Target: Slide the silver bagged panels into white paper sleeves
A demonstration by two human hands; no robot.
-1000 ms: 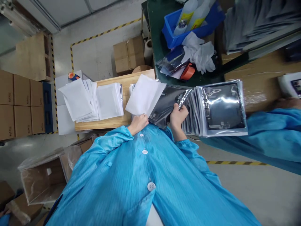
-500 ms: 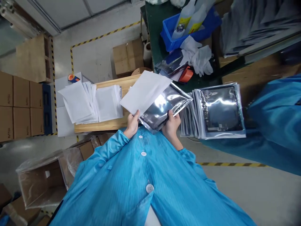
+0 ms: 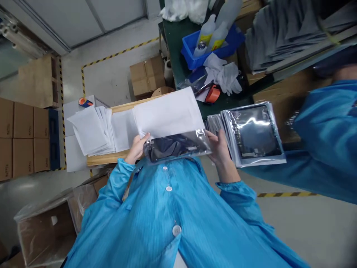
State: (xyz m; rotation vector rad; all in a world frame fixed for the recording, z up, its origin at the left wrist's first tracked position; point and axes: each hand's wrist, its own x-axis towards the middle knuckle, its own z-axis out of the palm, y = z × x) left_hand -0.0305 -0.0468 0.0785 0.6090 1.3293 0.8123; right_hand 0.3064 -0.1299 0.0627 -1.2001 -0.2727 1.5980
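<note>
A white paper sleeve (image 3: 169, 113) overlaps a shiny, dark, see-through bag (image 3: 177, 145) with a flat dark item in it; I cannot tell whether the bag is inside the sleeve or under it. My left hand (image 3: 137, 147) pinches their left end, thumb on top. At the right end, my right hand (image 3: 220, 149) touches the bag's edge with its fingertips, the thumb standing apart from it. Beside this hand is a stack of similar bagged flat items (image 3: 255, 130). White sleeves (image 3: 92, 130) lie fanned on the wooden board (image 3: 106, 159) to the left.
A green table (image 3: 174, 48) holds a blue bin (image 3: 189, 56) of bottles, white gloves (image 3: 223, 72) and an orange tape dispenser (image 3: 212, 93). At the right edge is another person's blue sleeve (image 3: 326, 115). Cardboard boxes (image 3: 23, 137) are stacked at left.
The sleeve and bag have turned to lie nearly level across my front, with the sleeve covering more of the bag. My right hand has shifted right to the bag's end; my left hand moved left.
</note>
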